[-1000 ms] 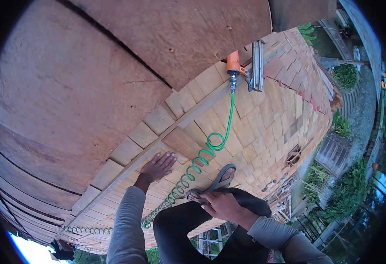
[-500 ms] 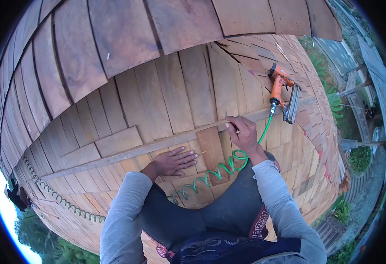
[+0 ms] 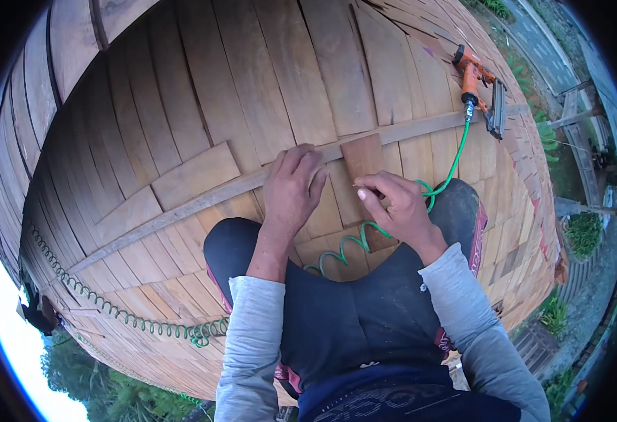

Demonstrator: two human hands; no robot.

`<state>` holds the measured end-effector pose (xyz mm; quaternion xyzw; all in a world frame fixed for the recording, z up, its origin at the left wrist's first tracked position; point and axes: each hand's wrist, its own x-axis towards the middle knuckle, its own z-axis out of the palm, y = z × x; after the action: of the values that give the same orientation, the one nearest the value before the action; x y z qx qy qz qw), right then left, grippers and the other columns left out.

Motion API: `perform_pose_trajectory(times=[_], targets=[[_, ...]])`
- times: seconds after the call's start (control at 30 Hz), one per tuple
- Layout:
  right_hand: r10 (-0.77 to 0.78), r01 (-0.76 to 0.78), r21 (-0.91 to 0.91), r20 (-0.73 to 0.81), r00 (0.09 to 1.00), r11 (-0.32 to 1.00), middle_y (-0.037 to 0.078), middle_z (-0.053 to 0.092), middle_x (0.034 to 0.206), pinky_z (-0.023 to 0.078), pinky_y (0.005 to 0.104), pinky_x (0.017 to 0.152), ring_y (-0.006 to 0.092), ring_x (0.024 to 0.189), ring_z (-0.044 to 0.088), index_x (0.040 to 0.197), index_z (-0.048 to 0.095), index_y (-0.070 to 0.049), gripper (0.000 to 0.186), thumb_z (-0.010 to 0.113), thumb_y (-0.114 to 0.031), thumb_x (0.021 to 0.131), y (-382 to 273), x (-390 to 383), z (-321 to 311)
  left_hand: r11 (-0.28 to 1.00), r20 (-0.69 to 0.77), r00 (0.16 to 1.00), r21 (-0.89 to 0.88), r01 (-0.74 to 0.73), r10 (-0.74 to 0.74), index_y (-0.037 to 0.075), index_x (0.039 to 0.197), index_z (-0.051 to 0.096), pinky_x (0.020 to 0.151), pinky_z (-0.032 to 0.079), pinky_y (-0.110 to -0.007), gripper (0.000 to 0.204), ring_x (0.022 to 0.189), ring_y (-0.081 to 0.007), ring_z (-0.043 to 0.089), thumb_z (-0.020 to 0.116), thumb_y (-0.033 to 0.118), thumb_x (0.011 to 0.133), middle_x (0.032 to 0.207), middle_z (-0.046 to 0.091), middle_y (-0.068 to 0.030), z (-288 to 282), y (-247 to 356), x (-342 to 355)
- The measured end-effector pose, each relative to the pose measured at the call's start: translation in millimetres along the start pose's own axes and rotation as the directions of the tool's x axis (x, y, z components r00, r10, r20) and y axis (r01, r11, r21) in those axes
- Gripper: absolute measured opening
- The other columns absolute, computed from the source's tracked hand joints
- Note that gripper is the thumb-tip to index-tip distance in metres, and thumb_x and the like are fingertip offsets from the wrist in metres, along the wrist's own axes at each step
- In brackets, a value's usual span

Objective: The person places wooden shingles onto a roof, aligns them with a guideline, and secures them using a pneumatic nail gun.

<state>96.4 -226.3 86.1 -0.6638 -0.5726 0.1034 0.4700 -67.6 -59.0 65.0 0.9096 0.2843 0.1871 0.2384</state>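
My left hand (image 3: 291,186) is raised just in front of a long wooden batten (image 3: 396,133), its fingers slightly blurred and bent forward. The thumb stands apart from them, and nothing shows in that hand. To its right, my right hand (image 3: 396,207) is closed in a pinch, with a tiny pale tip at the fingertips too small to name. Behind the hands, a darker reddish-brown shingle (image 3: 363,156) lies among paler wooden shingles (image 3: 213,169). An orange and black nail gun (image 3: 473,81) rests at the batten's right end, joined to a green coiled air hose (image 3: 456,160).
My knees (image 3: 232,243) are bent on the sloping shingled surface. Another length of coiled green hose (image 3: 122,318) runs along the left. Shingles of an upper roof (image 3: 73,49) overhang at upper left. Beyond the right edge lie plants (image 3: 582,235) and ground far below.
My left hand has lifted off the shingles and moved up to the batten. The right hand has drawn down from the batten, still pinched. The view has shifted, and the upper roof shows less.
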Motion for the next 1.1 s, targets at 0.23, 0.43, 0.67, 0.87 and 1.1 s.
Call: perform_pose_trajectory(times=[0.23, 0.43, 0.67, 0.87, 1.1], targets=[[0.247, -0.248, -0.005, -0.034, 0.968, 0.969, 0.011, 0.073, 0.094, 0.058, 0.0288, 0.064, 0.0184, 0.078, 0.073, 0.117, 0.068, 0.001, 0.026, 0.074, -0.008, 0.093, -14.3, -10.4, 10.5, 0.902, -0.480, 0.823, 0.134, 0.410, -0.303, -0.004, 0.140, 0.053, 0.114, 0.036, -0.055, 0.083, 0.136, -0.0470, 0.040, 0.091, 0.031, 0.075, 0.151, 0.038, -0.0277, 13.1, -23.5, 42.2], [0.294, -0.296, -0.221, -0.045, 0.955, 0.929, 0.017, 0.065, 0.123, 0.059, 0.0411, 0.084, 0.0297, 0.103, 0.070, 0.141, 0.055, -0.003, 0.066, 0.084, -0.024, 0.085, 17.4, 49.8, 39.7, 0.892, -0.407, 0.833, 0.085, 0.443, -0.375, -0.006, 0.139, 0.053, 0.109, 0.042, -0.051, 0.082, 0.130, -0.0446, 0.044, 0.091, 0.025, 0.073, 0.142, 0.044, -0.0247, 17.0, -22.9, 37.1], [0.191, -0.205, -0.477, -0.078, 0.978, 0.855, 0.015, 0.054, 0.137, 0.054, 0.0474, 0.097, 0.0354, 0.123, 0.058, 0.145, 0.054, -0.009, 0.074, 0.087, -0.027, 0.080, 17.5, 104.2, 68.6, 0.916, -0.453, 0.803, -0.089, 0.391, -0.387, -0.009, 0.139, 0.052, 0.104, 0.047, -0.047, 0.079, 0.126, -0.0423, 0.048, 0.090, 0.017, 0.074, 0.136, 0.046, -0.0220, 26.1, -19.9, 38.6], [0.209, -0.229, -0.415, -0.094, 0.973, 0.880, 0.014, 0.047, 0.144, 0.053, 0.0463, 0.098, 0.0343, 0.124, 0.054, 0.145, 0.055, -0.014, 0.077, 0.089, -0.028, 0.078, 43.4, 97.2, 70.3, 0.923, -0.410, 0.839, -0.018, 0.385, -0.358, 0.001, 0.140, 0.057, 0.108, 0.043, -0.052, 0.075, 0.132, -0.0416, 0.047, 0.089, 0.024, 0.076, 0.142, 0.046, -0.0192, 28.5, -16.3, 40.9], [0.210, -0.333, -0.475, -0.294, 0.933, 0.815, 0.017, 0.042, 0.152, 0.037, 0.0542, 0.110, 0.0400, 0.138, 0.041, 0.144, 0.058, -0.016, 0.071, 0.085, -0.035, 0.081, 64.5, 89.3, 54.0, 0.888, -0.433, 0.858, 0.227, 0.399, -0.275, 0.019, 0.146, 0.060, 0.117, 0.031, -0.058, 0.072, 0.151, -0.0370, 0.034, 0.084, 0.038, 0.080, 0.165, 0.038, -0.0129, 34.1, -28.4, 36.5]])
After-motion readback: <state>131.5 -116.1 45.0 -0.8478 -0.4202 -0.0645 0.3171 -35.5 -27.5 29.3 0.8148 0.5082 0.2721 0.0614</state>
